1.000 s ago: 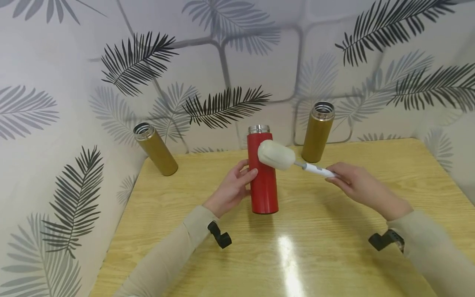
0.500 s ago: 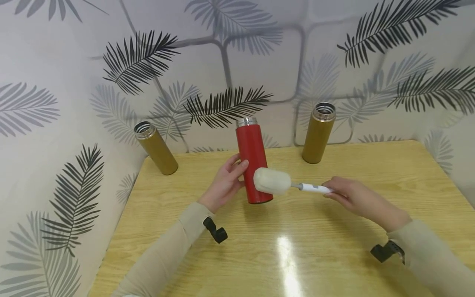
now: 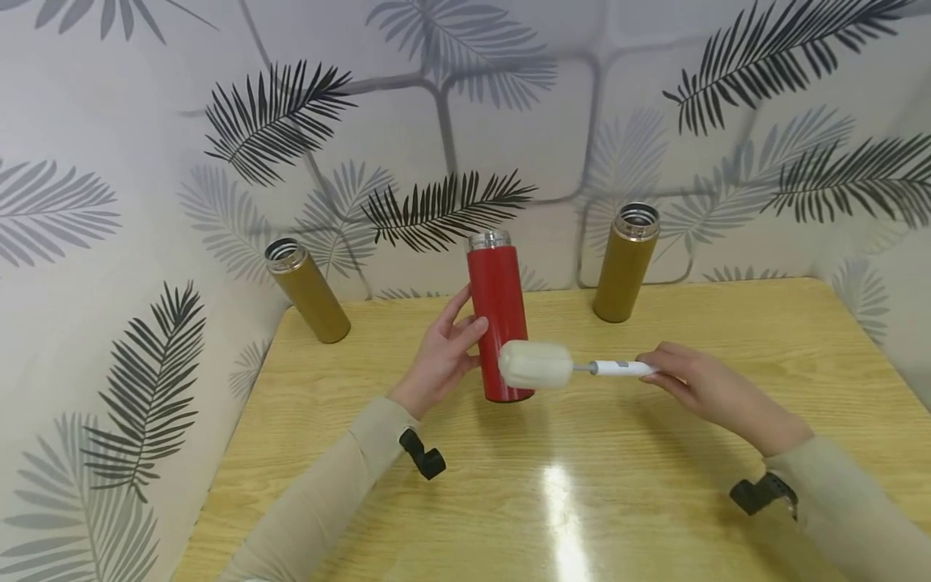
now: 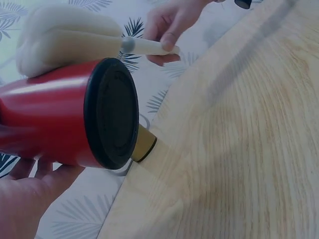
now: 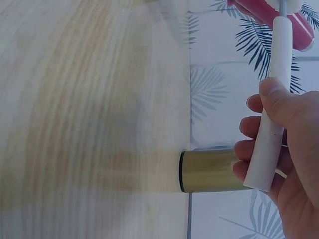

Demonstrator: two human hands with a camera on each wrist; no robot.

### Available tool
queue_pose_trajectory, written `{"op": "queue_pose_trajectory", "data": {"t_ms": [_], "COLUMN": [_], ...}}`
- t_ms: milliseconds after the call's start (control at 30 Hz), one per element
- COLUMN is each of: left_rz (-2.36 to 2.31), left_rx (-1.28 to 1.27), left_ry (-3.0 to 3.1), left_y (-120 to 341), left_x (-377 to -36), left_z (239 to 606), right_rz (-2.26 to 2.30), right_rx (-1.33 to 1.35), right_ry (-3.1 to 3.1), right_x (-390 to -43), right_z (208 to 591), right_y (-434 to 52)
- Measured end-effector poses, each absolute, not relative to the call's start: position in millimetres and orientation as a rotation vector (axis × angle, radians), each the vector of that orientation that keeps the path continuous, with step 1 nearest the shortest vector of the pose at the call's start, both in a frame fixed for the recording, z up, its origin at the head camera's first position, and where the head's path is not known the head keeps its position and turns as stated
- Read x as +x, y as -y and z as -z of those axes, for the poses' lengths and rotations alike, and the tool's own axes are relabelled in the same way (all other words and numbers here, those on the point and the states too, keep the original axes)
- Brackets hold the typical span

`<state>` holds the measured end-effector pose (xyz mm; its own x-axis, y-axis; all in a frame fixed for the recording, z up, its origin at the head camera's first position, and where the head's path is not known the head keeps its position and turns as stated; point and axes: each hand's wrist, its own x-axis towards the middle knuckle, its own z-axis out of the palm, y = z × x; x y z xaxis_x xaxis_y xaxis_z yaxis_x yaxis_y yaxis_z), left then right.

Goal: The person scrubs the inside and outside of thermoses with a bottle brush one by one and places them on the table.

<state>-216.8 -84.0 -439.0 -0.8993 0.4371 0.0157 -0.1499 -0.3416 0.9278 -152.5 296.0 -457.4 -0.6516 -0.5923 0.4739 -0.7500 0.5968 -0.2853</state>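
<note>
My left hand (image 3: 442, 354) grips a red metal flask (image 3: 498, 295) from its left side, thumb across the front. The flask has no lid, and its steel neck points up and slightly left. Its black base (image 4: 115, 114) faces the left wrist camera, raised off the tabletop. In my right hand (image 3: 694, 381) is a sponge bottle brush (image 3: 537, 364), held by the white handle (image 5: 273, 114) with thumb and fingers around it. The brush's cream sponge head lies crosswise against the lower part of the flask, as the left wrist view (image 4: 70, 42) also shows.
Two lidless gold flasks stand at the back of the wooden table (image 3: 640, 485): a left gold flask (image 3: 311, 299) near the corner and a right gold flask (image 3: 624, 271). A leaf-patterned wall (image 3: 509, 145) rises directly behind the table.
The sponge head has moved down from the flask's upper part to its lower part and now lies level. The red flask has shifted a little left and up, leaning slightly left.
</note>
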Motion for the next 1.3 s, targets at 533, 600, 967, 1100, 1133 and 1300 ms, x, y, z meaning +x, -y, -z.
{"op": "queue_pose_trajectory", "data": {"t_ms": [533,600,967,1100,1133,1300], "left_rz": [-2.138,-2.113,-2.051,-2.050,-2.049,-2.047], "left_rx": [0.442,0.427,0.404,0.399,0.395,0.390], "left_ry": [-1.542,-1.590,-1.638,-1.633,-1.632,-1.594], "left_y": [74,72,73,75,75,76], "left_x": [-210,-210,-209,-208,-208,-208], "left_z": [443,442,447,446,446,444], "right_rz": [-0.677,-0.669,-0.653,-0.665,-0.667,-0.659], "right_rx": [0.953,0.945,0.890,0.905,0.909,0.895], "right_ry": [2.443,2.441,2.394,2.407,2.414,2.454], "right_x": [-162,-164,-166,-167,-167,-166], "right_z": [434,433,427,429,430,432], "right_y": [-301,-301,-299,-296,-295,-291]}}
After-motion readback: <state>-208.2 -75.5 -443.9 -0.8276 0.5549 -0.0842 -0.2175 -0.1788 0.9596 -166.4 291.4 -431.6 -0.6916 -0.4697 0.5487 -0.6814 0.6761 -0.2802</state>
